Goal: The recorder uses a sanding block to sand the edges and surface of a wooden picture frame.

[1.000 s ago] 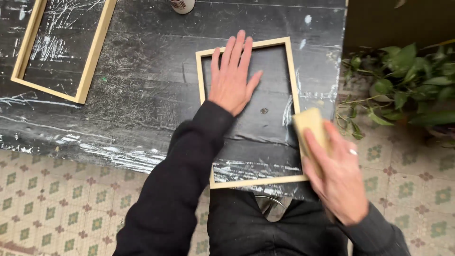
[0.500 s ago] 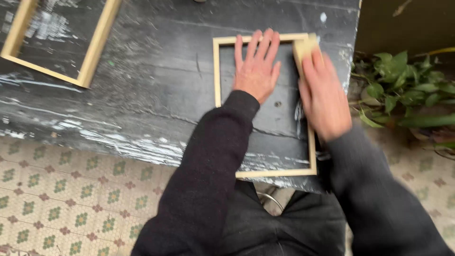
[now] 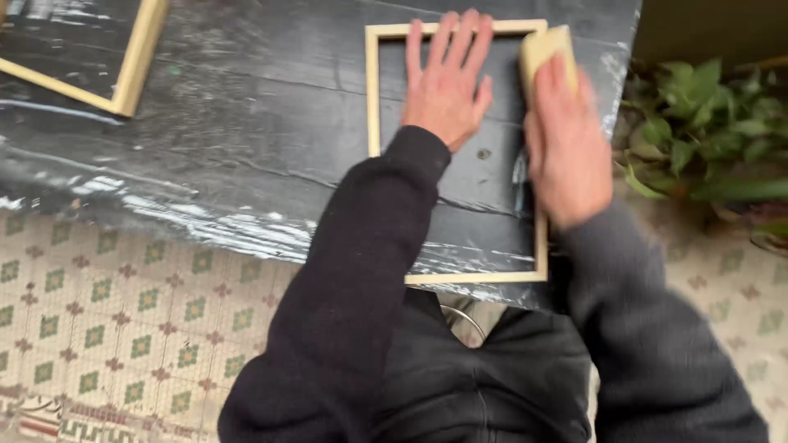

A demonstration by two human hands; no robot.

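Observation:
A pale wooden frame lies flat on a table covered in black plastic sheet. My left hand rests flat, fingers spread, inside the frame near its far side. A yellowish sanding block sits under my right hand, pressed on the frame's right rail close to the far right corner. Both forearms wear dark sleeves and hide part of the frame's near half.
A second wooden frame lies at the table's far left. A leafy green plant stands right of the table. Patterned floor tiles show below the table's near edge.
My right hand has carried the block from the frame's near right corner up along the right rail to the far right corner. The left hand stays flat inside the frame.

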